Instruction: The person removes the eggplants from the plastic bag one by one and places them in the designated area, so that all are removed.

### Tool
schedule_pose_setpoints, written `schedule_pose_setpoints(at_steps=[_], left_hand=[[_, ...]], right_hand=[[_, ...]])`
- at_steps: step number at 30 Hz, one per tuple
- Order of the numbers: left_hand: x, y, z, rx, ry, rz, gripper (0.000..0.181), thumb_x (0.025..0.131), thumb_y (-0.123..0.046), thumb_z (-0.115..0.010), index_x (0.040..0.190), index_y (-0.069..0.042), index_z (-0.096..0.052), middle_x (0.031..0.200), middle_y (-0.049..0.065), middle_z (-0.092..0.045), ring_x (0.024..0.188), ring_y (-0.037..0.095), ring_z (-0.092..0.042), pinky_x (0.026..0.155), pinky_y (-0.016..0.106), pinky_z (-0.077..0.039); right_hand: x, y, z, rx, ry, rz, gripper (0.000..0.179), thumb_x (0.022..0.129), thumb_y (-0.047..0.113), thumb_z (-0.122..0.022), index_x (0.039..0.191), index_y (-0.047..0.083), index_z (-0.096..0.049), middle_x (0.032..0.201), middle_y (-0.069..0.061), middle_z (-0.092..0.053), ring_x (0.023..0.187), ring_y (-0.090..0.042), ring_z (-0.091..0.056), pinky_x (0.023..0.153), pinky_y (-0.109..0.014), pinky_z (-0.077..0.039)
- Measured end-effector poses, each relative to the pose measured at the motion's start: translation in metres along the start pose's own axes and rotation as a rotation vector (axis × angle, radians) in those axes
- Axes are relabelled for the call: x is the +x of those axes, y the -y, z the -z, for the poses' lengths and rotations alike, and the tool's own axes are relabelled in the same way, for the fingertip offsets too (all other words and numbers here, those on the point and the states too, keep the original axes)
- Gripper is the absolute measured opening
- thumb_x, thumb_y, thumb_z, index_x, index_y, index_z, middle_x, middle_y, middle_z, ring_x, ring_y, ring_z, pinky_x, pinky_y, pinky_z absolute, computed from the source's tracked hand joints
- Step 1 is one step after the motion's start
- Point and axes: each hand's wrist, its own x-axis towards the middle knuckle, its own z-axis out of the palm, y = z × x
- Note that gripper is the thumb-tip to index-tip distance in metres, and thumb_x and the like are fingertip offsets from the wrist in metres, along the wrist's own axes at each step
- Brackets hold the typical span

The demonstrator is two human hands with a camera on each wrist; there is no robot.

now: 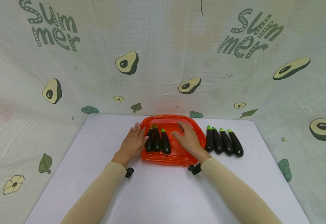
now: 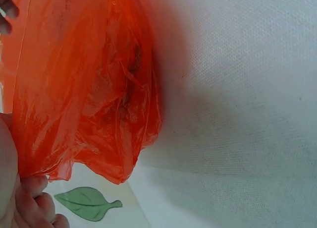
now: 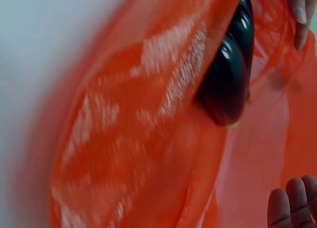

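Head view: spreading the bag (image 1: 163,161) is judged in hand; a wide mouth is called for next. Three eggplants (image 1: 157,140) are contained inside; four eggplants (image 1: 226,143) are placed beside it on the counter (image 1: 163,196). Left hand (image 1: 133,140) is laid straight-fingered at the rim; right hand (image 1: 190,140) is empty, relaxed. Left wrist: bag found thin, crinkled. Right wrist: eggplants found glossy, rounded.

We saw an orange-red bag (image 1: 165,160), with glossy black, green-tipped eggplants (image 1: 226,143) inside toward nine o'clock and outside at three. The table (image 1: 157,199) was plain white. At twelve o'clock we saw an off-white cloth (image 1: 154,37) printed with grey-green lettering (image 1: 250,33), yellow-and-green avocados (image 1: 127,63), green leaves (image 1: 45,163) and pale yellow flowers (image 1: 13,184). At seven and five o'clock the sleeves (image 1: 95,194) were beige.
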Motion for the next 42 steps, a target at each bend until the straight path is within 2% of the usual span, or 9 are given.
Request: schedule_pose_setpoints(at_steps=[9, 15, 19, 27, 33, 42], left_hand=[[0.000, -0.002, 0.001, -0.009, -0.006, -0.002, 0.069, 0.113, -0.041, -0.046, 0.166, -0.002, -0.027, 0.175, 0.019, -0.020, 0.165, 0.037, -0.009, 0.133, 0.053, -0.013], [0.000, -0.001, -0.003, -0.031, -0.011, -0.008, 0.068, 0.113, -0.040, -0.046, 0.166, -0.002, -0.027, 0.175, 0.020, -0.021, 0.165, 0.037, -0.009, 0.133, 0.053, -0.012], [0.000, -0.002, -0.004, -0.035, -0.004, 0.001, 0.068, 0.113, -0.041, -0.046, 0.167, -0.004, -0.026, 0.175, 0.019, -0.020, 0.165, 0.036, -0.008, 0.133, 0.052, -0.009], [0.001, -0.003, -0.003, -0.040, 0.006, 0.005, 0.068, 0.113, -0.041, -0.045, 0.167, -0.004, -0.026, 0.175, 0.019, -0.021, 0.165, 0.035, -0.007, 0.134, 0.052, -0.011], [-0.002, -0.003, -0.002, -0.054, 0.019, 0.018, 0.069, 0.113, -0.041, -0.045, 0.167, -0.004, -0.025, 0.175, 0.019, -0.021, 0.165, 0.035, -0.006, 0.134, 0.051, -0.008], [-0.001, -0.001, -0.006, -0.053, 0.014, 0.012, 0.069, 0.113, -0.041, -0.045, 0.167, -0.004, -0.026, 0.175, 0.019, -0.021, 0.165, 0.035, -0.006, 0.134, 0.051, -0.009]], right_hand=[[0.006, -0.002, -0.025, -0.011, 0.059, -0.064, 0.071, 0.100, 0.039, -0.073, 0.161, 0.022, -0.041, 0.148, -0.012, -0.053, 0.127, -0.031, -0.057, 0.102, -0.051, -0.058], [0.006, -0.001, -0.034, 0.013, 0.085, -0.059, 0.072, 0.099, 0.038, -0.074, 0.160, 0.019, -0.041, 0.151, -0.012, -0.051, 0.130, -0.033, -0.058, 0.103, -0.053, -0.058], [0.006, -0.001, -0.039, 0.015, 0.104, -0.084, 0.074, 0.099, 0.038, -0.075, 0.161, 0.020, -0.040, 0.153, -0.012, -0.051, 0.133, -0.034, -0.058, 0.105, -0.055, -0.057], [0.010, -0.003, -0.048, 0.025, 0.140, -0.118, 0.079, 0.097, 0.040, -0.077, 0.163, 0.020, -0.038, 0.157, -0.015, -0.051, 0.140, -0.038, -0.054, 0.110, -0.060, -0.052], [0.012, -0.006, -0.054, 0.043, 0.161, -0.123, 0.079, 0.098, 0.038, -0.077, 0.163, 0.019, -0.037, 0.156, -0.015, -0.053, 0.142, -0.038, -0.053, 0.113, -0.059, -0.049], [0.014, -0.008, -0.059, 0.054, 0.176, -0.147, 0.078, 0.097, 0.040, -0.077, 0.161, 0.019, -0.039, 0.153, -0.016, -0.056, 0.138, -0.039, -0.056, 0.115, -0.062, -0.046]])
